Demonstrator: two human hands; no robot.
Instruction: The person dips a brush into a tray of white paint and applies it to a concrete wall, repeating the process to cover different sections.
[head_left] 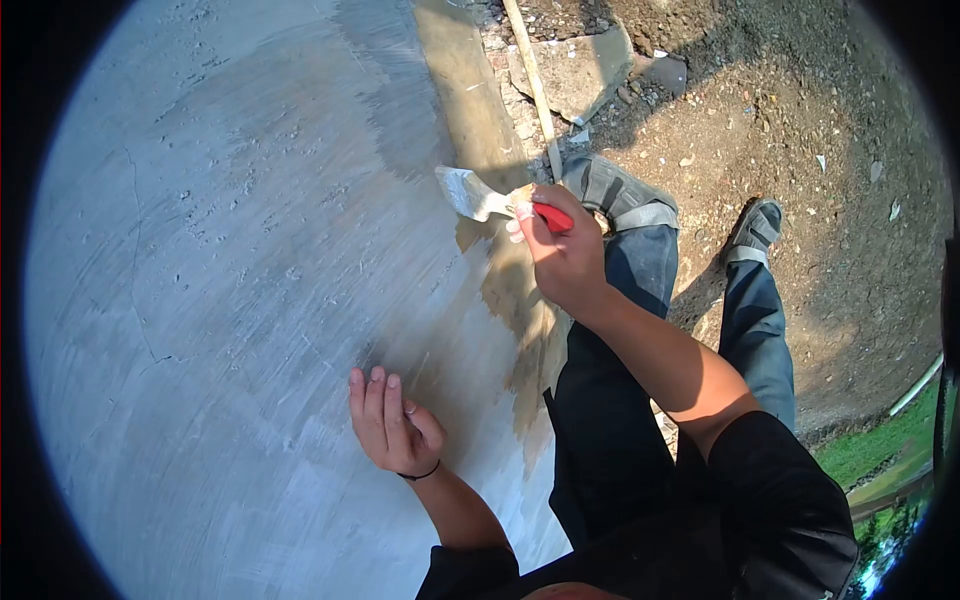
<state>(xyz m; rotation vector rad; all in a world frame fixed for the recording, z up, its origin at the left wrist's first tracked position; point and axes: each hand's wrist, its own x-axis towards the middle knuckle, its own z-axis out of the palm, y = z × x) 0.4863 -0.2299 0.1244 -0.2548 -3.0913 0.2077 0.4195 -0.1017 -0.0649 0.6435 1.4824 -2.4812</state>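
Observation:
My right hand (560, 245) is closed around the red handle of a putty knife (470, 194). Its wide metal blade, smeared pale, points left over the grey plastered wall (230, 260), close to the border of a brownish strip along the bottom. Whether the blade touches the wall I cannot tell. Lower down in the view, my left hand (390, 425) is open with its fingers stretched out in front of the grey surface. Nothing is in it, and a dark band circles its wrist. Contact between its fingers and the wall is unclear.
A wooden pole (535, 85) lies by a broken concrete slab (578, 75) near my feet. Dirt ground (830, 210) with stones and chips stretches to the right. My shoe (757, 228) stands on it. Grass (900, 410) shows at the lower right.

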